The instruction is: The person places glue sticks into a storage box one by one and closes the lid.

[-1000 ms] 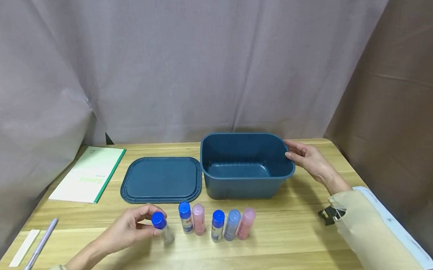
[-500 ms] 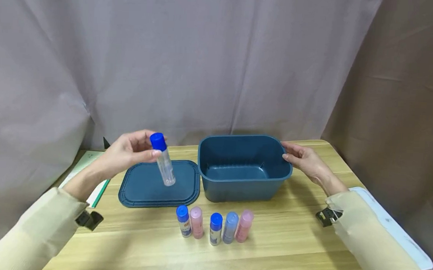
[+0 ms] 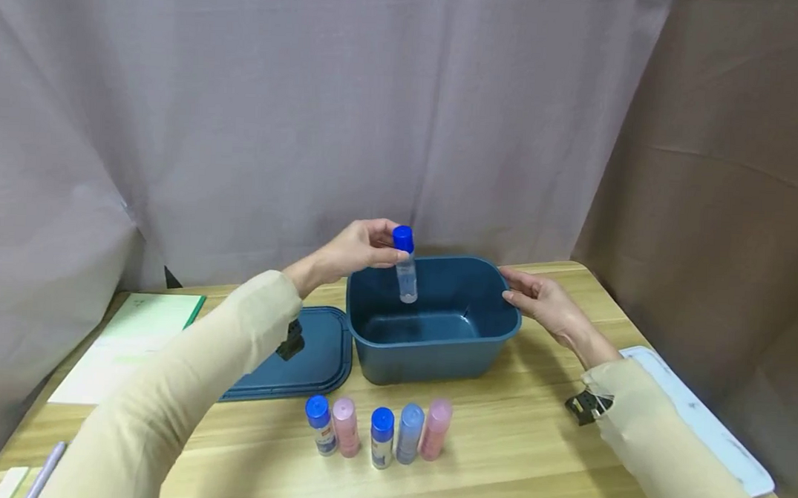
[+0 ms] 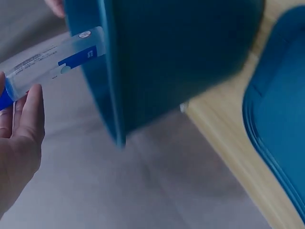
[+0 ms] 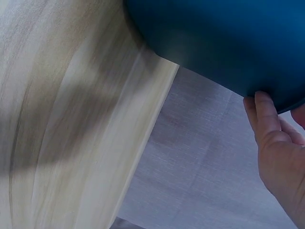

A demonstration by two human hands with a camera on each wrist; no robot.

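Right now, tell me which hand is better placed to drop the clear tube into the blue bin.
Left. The left hand already pinches the clear tube by its blue cap, hanging upright over the open blue bin. The right hand rests on the bin's far rim, probably steadying it.

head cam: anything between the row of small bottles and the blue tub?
Nothing. In the head view, only bare wooden table separates the five small blue- and pink-capped bottles from the dark blue plastic tub.
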